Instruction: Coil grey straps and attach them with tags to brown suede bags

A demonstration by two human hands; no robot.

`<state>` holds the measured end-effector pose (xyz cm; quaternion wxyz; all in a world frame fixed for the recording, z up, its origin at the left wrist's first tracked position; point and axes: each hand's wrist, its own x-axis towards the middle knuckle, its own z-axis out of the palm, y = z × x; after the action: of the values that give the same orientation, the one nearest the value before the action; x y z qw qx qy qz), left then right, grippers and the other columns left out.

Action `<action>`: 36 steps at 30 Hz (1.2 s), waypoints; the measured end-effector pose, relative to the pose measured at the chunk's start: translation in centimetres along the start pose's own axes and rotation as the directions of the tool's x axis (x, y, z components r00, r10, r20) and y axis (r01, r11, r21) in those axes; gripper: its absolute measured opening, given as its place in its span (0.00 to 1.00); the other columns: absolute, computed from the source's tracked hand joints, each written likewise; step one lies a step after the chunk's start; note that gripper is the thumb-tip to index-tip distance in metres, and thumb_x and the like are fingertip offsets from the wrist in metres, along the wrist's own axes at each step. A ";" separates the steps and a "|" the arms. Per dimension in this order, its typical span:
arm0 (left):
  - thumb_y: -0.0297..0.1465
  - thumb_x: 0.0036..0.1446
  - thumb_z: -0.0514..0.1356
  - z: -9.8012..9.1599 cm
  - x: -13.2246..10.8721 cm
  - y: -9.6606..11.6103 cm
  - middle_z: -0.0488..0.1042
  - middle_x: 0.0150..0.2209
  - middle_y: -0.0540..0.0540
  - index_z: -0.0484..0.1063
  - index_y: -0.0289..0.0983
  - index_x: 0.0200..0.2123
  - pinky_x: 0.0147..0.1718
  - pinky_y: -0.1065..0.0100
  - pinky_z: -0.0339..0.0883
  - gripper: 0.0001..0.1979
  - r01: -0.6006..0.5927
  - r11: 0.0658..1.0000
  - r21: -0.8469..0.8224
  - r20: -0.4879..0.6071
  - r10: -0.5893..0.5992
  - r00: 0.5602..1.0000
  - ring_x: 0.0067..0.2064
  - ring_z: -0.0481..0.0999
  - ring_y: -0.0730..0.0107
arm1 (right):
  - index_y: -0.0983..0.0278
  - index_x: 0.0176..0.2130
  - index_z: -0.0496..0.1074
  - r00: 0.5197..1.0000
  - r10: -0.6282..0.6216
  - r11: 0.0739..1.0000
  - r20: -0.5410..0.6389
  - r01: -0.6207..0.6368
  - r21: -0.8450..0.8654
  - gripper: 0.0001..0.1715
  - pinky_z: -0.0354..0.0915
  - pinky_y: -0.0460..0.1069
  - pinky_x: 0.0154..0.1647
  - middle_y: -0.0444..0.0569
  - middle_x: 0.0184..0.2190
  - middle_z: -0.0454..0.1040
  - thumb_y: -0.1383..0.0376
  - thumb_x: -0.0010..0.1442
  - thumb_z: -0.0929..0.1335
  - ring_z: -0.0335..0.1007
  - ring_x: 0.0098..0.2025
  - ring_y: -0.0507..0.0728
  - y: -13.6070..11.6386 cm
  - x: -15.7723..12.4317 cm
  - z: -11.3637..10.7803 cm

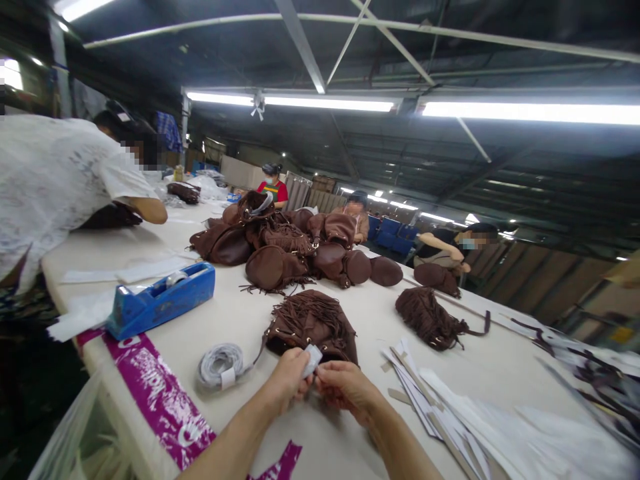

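Note:
A brown fringed bag (313, 320) with eyelets along its rim lies on the table right in front of me. My left hand (291, 375) is closed at its near edge, pinching a small pale-grey wrapped piece (313, 359) that looks like plastic or thin foam. Close beside it, my right hand (345, 388) has its fingers pressed together at the bag's opening; what they grip is hidden. Left of the bag sits a coiled grey strap (220, 365) with a white band around it, next to a thin dark cord from the bag.
A blue tape dispenser (163, 300) stands at the left. Behind the bag is a heap of brown bags (280, 243); another fringed bag (430, 317) lies to the right. Paper strips (425, 400) and white sheets are at the near right. Several co-workers (65, 180) surround the table.

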<state>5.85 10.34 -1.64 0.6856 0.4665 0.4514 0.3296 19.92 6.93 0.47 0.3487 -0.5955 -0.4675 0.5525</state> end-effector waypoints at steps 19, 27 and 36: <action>0.45 0.62 0.47 0.4 -1.1 -0.3 0.65 0.15 0.54 0.62 0.39 0.38 0.12 0.74 0.59 0.16 -0.084 0.986 0.144 0.075 0.074 0.994 0.12 0.63 0.72 | 0.65 0.24 0.68 0.968 -0.093 0.952 -0.234 0.155 0.263 0.13 0.36 0.43 0.15 0.34 0.12 0.57 0.62 0.38 0.73 0.43 0.15 0.44 2.0 0.3 3.2; 0.46 0.59 0.56 0.5 -1.1 -0.5 0.66 0.14 0.54 0.57 0.37 0.46 0.14 0.71 0.63 0.21 -0.064 0.998 -0.017 0.086 0.066 0.994 0.13 0.64 0.70 | 0.63 0.21 0.62 0.995 -0.094 0.821 0.029 0.061 0.568 0.17 0.33 0.41 0.13 0.28 0.11 0.39 0.57 0.39 0.72 0.28 0.14 0.42 2.1 0.9 2.2; 0.42 0.65 0.50 0.1 -1.2 0.2 0.68 0.18 0.52 0.59 0.37 0.41 0.21 0.69 0.65 0.14 0.065 0.998 0.005 0.123 -0.065 0.990 0.16 0.66 0.72 | 0.63 0.17 0.57 0.986 -0.117 0.753 0.117 0.011 0.658 0.29 0.39 0.38 0.11 0.28 0.09 0.43 0.54 0.36 0.77 0.33 0.11 0.39 2.8 2.0 2.9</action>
<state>5.47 9.39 -1.07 0.7222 0.4712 0.4234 0.2777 17.44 7.59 -3.19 0.5174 -0.3758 -0.2896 0.7121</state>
